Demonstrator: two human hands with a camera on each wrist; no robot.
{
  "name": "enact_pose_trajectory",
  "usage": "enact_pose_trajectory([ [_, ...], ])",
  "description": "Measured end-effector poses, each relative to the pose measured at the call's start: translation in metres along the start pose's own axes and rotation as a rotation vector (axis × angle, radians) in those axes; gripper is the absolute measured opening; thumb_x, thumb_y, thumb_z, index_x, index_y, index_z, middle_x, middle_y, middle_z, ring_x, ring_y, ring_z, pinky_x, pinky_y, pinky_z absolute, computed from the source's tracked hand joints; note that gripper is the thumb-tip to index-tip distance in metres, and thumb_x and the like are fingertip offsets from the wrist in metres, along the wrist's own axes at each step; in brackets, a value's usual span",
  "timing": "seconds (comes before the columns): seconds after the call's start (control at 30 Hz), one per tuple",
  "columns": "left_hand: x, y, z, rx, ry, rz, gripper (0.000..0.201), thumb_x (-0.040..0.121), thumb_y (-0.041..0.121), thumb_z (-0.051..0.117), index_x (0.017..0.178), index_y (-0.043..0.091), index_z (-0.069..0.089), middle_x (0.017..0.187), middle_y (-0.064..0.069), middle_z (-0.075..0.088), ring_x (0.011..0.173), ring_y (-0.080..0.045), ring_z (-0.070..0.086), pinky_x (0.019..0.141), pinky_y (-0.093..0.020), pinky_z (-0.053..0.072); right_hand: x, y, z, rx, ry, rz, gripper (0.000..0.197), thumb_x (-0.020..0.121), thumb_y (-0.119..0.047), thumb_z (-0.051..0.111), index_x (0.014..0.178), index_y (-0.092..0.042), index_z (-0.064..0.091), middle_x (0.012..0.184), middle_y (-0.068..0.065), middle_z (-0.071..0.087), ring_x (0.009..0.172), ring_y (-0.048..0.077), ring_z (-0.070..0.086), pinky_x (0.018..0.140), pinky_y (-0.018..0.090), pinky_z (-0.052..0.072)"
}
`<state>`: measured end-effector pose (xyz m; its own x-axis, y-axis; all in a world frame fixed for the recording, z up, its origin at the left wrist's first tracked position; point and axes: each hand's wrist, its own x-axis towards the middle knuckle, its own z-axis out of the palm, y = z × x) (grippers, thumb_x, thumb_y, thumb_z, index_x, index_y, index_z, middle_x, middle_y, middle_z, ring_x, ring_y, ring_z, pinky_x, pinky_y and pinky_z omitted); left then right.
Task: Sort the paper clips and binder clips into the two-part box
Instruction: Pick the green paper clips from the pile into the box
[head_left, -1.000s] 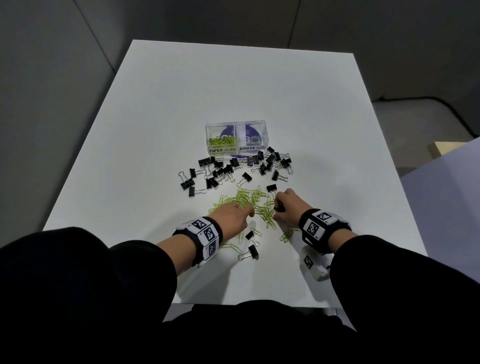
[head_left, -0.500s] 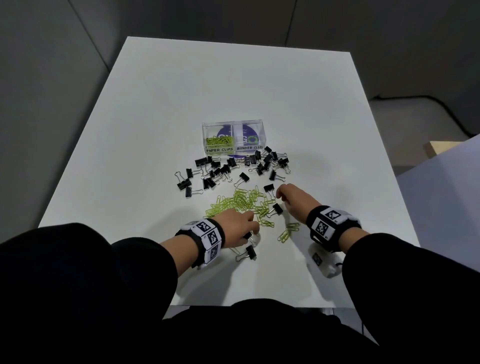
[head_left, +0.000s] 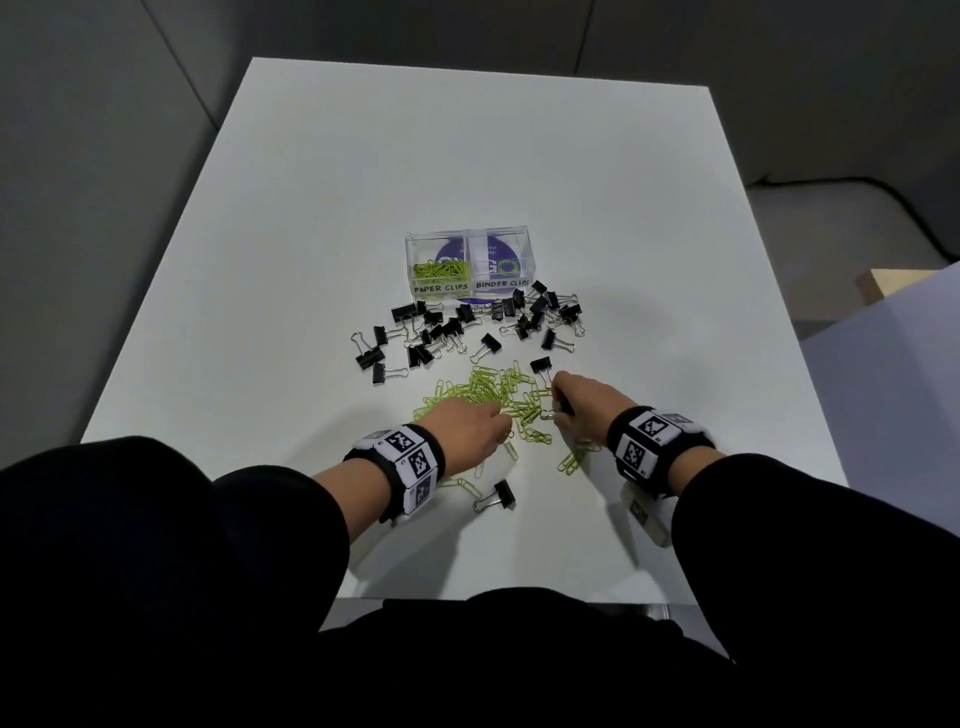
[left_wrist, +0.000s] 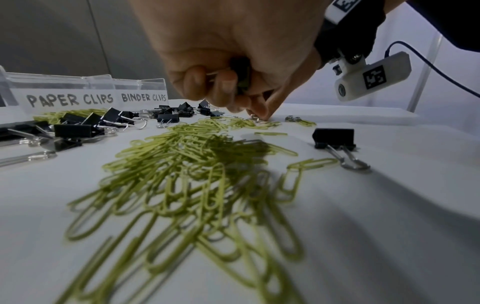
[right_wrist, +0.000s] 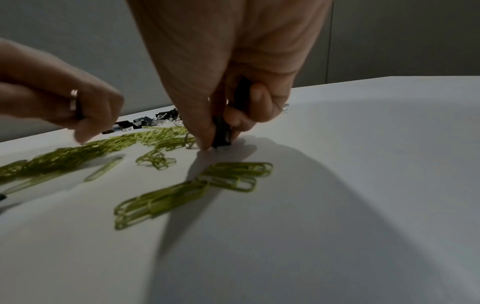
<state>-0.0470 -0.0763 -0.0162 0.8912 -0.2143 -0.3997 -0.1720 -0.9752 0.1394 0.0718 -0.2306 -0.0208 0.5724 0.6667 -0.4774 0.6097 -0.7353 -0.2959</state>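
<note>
A clear two-part box (head_left: 467, 236) is labelled PAPER CLIPS and BINDER CLIPS; its left part holds green paper clips (head_left: 441, 270). Black binder clips (head_left: 457, 327) lie scattered in front of it. Nearer me spreads a pile of green paper clips (head_left: 493, 389). My right hand (head_left: 558, 408) is at the pile's right edge. In the right wrist view it (right_wrist: 215, 142) pinches a black binder clip (right_wrist: 221, 131) against the table, with more black in its curled fingers (left_wrist: 242, 70). My left hand (head_left: 501, 434) is at the pile's near edge and grips a black binder clip (right_wrist: 78, 111).
One binder clip (head_left: 498, 493) lies alone near the table's front edge, with a few stray paper clips (head_left: 574, 460) beside it. The white table (head_left: 311, 208) drops off close behind my wrists. A pale block (head_left: 883, 286) stands off to the right.
My left hand picked up one of the two binder clips near the front edge and moved back to the pile. My right hand drew back onto the pile's right edge.
</note>
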Motion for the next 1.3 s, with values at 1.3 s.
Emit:
enact_pose_trajectory([
  [1.3,0.032,-0.128,-0.04,-0.569,0.255,-0.614,0.037,0.093,0.034,0.049,0.117,0.006,0.053,0.114,-0.016,0.062,0.101,-0.03,0.059,0.082,-0.036,0.047,0.093,-0.029,-0.055,-0.049,0.21,-0.034,0.032,0.09,0.0,0.045,0.12,-0.005,0.057,0.124,0.018,0.052,0.106,0.037,0.054,0.086,0.041,0.046],
])
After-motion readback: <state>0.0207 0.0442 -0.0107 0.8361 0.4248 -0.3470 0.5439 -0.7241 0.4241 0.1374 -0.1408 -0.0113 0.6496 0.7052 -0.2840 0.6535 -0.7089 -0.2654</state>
